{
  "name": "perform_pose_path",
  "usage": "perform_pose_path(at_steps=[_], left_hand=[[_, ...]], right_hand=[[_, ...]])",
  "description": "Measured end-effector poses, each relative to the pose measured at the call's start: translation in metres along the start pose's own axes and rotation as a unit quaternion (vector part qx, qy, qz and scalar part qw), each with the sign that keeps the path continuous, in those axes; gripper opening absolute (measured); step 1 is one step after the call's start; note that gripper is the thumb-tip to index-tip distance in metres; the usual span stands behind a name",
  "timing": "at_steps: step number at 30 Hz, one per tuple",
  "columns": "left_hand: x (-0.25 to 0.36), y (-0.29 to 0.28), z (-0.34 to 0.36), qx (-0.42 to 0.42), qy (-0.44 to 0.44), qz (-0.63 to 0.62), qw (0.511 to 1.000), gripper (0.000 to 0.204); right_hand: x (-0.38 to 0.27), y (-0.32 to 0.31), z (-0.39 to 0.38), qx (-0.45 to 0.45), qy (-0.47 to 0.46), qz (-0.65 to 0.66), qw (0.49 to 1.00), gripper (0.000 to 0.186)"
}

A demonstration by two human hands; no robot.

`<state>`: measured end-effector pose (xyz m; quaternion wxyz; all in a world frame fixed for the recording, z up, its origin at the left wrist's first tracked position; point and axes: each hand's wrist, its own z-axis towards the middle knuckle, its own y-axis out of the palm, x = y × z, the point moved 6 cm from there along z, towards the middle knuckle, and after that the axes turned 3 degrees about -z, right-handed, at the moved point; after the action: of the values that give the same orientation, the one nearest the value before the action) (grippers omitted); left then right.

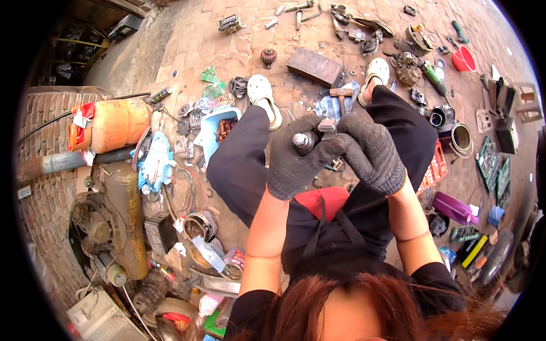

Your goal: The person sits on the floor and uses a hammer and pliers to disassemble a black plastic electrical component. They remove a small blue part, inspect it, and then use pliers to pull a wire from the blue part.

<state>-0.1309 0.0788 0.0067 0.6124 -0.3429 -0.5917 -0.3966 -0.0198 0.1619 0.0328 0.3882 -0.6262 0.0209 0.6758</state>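
- Metal piece (327, 125), small and blocky, grey, with a flat top that looks striped with fine lines; its lower part is hidden by the gloves.
- It sits between the two hands, above the ground and in front of the person's lap.
- Metal rod (303, 140), thick and round, with a pale, shiny, rounded end pointing up out of the left glove.
- Left hand (298, 156), in a dark grey knitted glove: fingers wrapped around the rod, thumb reaching across toward the right glove.
- Right hand (371, 152), in a matching glove: fingers curled inward beside the metal piece; I cannot tell whether they grip it.
- Just beyond the hands, a hammer (341, 92) with a brown head lies near a rusty brown block (314, 66) on the brick floor (227, 62).
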Motion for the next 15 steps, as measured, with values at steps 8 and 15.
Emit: perform_pose_path(at_steps=[8,15], left_hand=[[-0.032,0.002,-0.020,0.065,-0.100,-0.307,0.944,0.057],[-0.030,0.000,-0.021,0.066,-0.077,-0.270,0.958,0.059]], right_hand=[[0.028,0.024,-0.012,0.014,0.139,0.308,0.941,0.023],[0.021,0.017,-0.012,0.105,0.186,0.306,0.928,0.018]])
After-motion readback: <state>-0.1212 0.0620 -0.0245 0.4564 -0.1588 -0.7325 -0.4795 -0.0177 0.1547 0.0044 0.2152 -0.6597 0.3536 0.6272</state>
